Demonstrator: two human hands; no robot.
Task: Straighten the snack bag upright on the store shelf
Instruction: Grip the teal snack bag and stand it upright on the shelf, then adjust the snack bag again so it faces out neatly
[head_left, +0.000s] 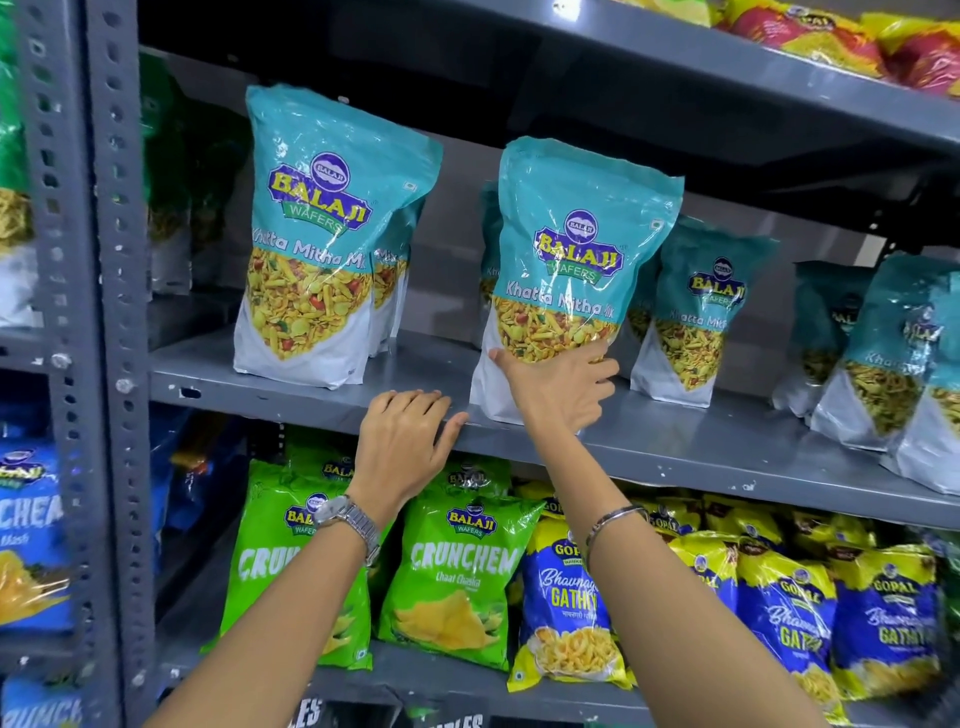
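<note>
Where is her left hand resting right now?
The left hand rests on the front edge of the middle shelf, just left of the teal snack bag.

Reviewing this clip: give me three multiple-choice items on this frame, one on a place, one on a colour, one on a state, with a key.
1. Where does the left hand rest?
A. on the shelf edge
B. on a green bag
C. on the upright post

2. What colour is the top of the held snack bag?
A. red
B. teal
C. blue

3. What is the right hand doing?
A. hanging free
B. pressing the bag's lower front
C. gripping the bag's top

Key: A, its fingers lie on the edge; B, teal above white; B, palm against the bag's base.
</note>
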